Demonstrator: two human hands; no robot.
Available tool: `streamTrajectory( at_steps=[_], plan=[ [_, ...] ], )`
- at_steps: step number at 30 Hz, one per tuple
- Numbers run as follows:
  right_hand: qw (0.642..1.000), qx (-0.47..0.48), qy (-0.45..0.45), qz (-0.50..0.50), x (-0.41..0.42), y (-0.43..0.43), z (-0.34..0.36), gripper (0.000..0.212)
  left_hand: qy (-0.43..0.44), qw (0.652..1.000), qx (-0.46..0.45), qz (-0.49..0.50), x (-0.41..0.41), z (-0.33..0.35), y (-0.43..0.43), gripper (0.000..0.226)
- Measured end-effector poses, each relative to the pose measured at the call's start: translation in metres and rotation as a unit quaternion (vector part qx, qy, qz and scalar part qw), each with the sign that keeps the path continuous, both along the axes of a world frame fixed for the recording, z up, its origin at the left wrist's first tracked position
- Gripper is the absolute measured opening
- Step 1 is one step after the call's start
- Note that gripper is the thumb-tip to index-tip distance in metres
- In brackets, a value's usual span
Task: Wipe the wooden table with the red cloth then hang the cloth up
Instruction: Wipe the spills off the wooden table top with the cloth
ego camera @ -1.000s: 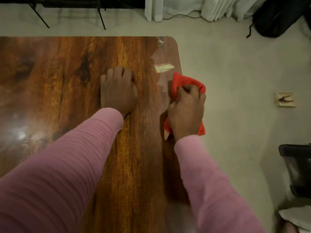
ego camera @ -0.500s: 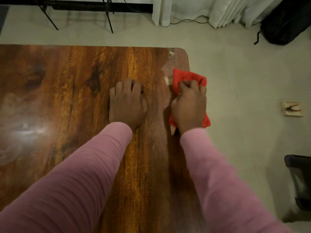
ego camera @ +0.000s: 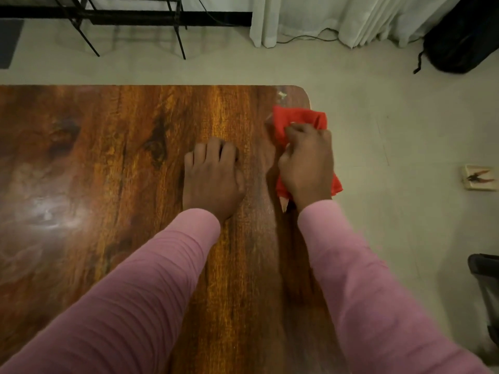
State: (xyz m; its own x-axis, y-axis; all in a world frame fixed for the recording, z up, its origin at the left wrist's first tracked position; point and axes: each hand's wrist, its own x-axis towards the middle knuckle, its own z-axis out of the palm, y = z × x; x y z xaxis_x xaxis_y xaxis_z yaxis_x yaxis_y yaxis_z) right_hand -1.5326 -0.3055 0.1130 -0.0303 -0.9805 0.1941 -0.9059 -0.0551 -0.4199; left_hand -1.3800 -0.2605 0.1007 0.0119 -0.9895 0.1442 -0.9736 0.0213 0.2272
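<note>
Cloth (ego camera: pixel 297 118) (mostly hidden) under right hand (ego camera: pixel 306 163).

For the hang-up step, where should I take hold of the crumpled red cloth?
Pinch the bunched far corner of the crumpled red cloth, which sticks out beyond the knuckles of the right hand. Come from above on the right: there the cloth appears to overhang the edge of the brown wooden table, and nothing blocks it.

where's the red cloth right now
Head view: the cloth is at the right edge of the table near its far corner, gripped under the right hand, with the left hand resting beside it.
</note>
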Motion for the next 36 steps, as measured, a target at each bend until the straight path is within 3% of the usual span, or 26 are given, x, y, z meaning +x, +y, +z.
streamTrajectory(
  at_steps=[3, 6, 13, 15, 18, 23, 25, 29, 31, 36],
  plan=[
    [0.994, 0.018, -0.031, -0.101, -0.001, -0.036, 0.004, 0.024, -0.008, 1.000, 0.007, 0.004, 0.000, -0.001, 0.000, 0.035],
    [0.992, 0.021, -0.045, -0.115, 0.019, -0.059, 0.006, 0.021, -0.017, 1.000, 0.016, 0.005, 0.000, -0.001, 0.000, 0.038],
    [0.986, 0.001, 0.007, 0.165, 0.051, -0.033, -0.002, 0.039, -0.015, 1.000, 0.010, 0.008, 0.001, -0.002, 0.000, 0.029],
    [0.993, -0.015, 0.025, 0.113, 0.029, -0.040, -0.003, 0.038, -0.008, 1.000, 0.002, 0.005, 0.002, -0.002, -0.001, 0.030],
    [1.000, -0.009, -0.020, -0.022, 0.002, -0.064, -0.001, 0.033, -0.005, 1.000, 0.001, 0.004, 0.002, -0.001, -0.001, 0.035],
    [0.994, 0.028, -0.081, -0.074, 0.013, -0.102, 0.006, 0.020, -0.012, 1.000, 0.009, 0.008, 0.000, -0.002, -0.001, 0.039],
    [0.994, 0.041, -0.076, -0.062, 0.026, -0.108, 0.006, 0.024, -0.014, 1.000, 0.012, 0.006, 0.000, -0.003, -0.002, 0.039],
    [0.993, 0.030, -0.025, 0.109, 0.068, -0.093, 0.003, 0.028, -0.016, 1.000, 0.011, 0.013, -0.002, -0.003, -0.002, 0.043],
    [0.989, 0.027, 0.008, 0.148, 0.065, -0.092, 0.002, 0.029, -0.008, 1.000, -0.001, 0.010, -0.001, -0.003, -0.001, 0.043],
    [1.000, 0.026, 0.011, -0.011, 0.003, -0.105, 0.001, 0.026, 0.008, 1.000, -0.013, 0.010, 0.000, -0.002, -0.002, 0.036]
  ],
)
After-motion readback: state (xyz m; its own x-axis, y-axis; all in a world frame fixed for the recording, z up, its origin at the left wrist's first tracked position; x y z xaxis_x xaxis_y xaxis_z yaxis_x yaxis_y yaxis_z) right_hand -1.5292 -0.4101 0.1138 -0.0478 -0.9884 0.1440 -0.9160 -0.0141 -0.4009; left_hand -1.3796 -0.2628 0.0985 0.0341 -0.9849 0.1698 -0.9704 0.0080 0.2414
